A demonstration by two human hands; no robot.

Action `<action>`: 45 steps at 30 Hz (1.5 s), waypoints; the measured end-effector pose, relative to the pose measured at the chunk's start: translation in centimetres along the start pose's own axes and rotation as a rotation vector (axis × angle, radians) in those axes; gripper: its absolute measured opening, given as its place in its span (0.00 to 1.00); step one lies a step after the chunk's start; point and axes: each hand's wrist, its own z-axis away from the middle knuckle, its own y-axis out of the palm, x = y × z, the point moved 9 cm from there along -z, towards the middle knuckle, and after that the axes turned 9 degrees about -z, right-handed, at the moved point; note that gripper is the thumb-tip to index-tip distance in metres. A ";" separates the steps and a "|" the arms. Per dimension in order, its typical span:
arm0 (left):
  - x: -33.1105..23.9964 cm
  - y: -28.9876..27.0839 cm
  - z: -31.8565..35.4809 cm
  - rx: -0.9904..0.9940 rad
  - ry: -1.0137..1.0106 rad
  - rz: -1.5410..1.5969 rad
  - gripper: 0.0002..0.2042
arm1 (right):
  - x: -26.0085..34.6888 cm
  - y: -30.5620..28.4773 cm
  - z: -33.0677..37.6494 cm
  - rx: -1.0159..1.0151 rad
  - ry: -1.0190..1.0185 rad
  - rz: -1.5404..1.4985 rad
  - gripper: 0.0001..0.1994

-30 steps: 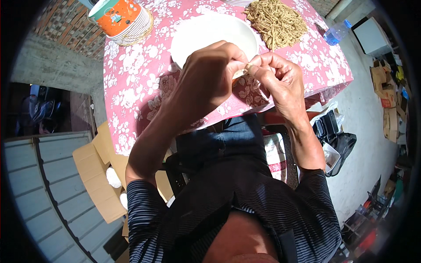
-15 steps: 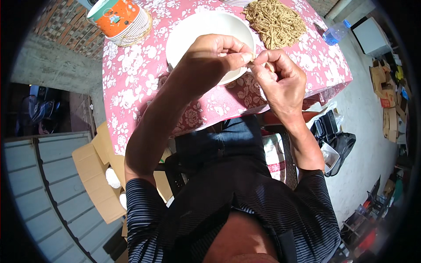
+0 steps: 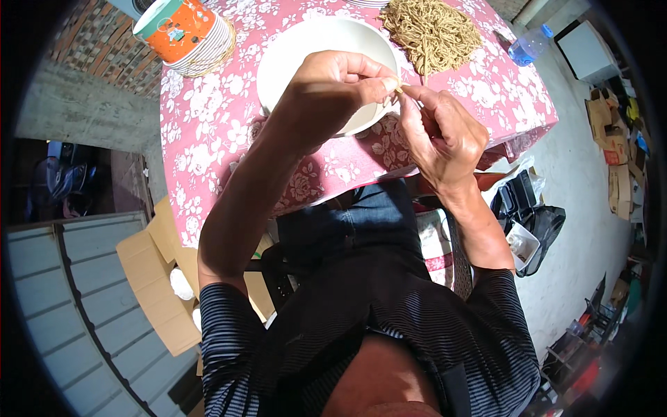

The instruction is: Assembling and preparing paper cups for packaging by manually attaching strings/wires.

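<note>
My left hand (image 3: pixel 340 80) reaches over the near right rim of a large white bowl (image 3: pixel 295 52), thumb and forefinger pinched. Between its fingertips shows a small pale yellowish piece (image 3: pixel 399 89), too small to tell its kind. From the right, my right hand (image 3: pixel 448 139) meets it, thumb and forefinger closed at the same piece, the other fingers curled in. A heap of tangled tan strands (image 3: pixel 431 35), like noodles or thin cord, lies on the table just beyond my right hand. Shadow and my left hand hide part of the bowl's inside.
A pink floral cloth (image 3: pixel 201 153) covers the table. Stacked orange and green paper bowls (image 3: pixel 184 35) stand far left; a plastic bottle (image 3: pixel 530 45) is near the right edge. A cardboard box (image 3: pixel 156 285) sits at lower left, and black bags (image 3: pixel 545 236) lie on the floor at right.
My right hand has turned, its knuckles now facing up more. The pale piece shows more plainly between the fingertips. My left hand keeps its pinch almost in place.
</note>
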 end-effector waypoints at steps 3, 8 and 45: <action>-0.2 0.1 -0.1 -0.048 -0.002 -0.047 0.14 | 0.2 0.0 -0.1 -0.010 -0.034 0.036 0.07; -1.3 -0.6 0.0 -0.213 0.238 -0.284 0.11 | -0.3 0.1 -0.2 0.012 0.037 0.024 0.06; -0.5 -1.2 -0.1 -0.041 0.110 0.058 0.13 | -7.4 0.6 2.4 0.509 0.866 -0.798 0.11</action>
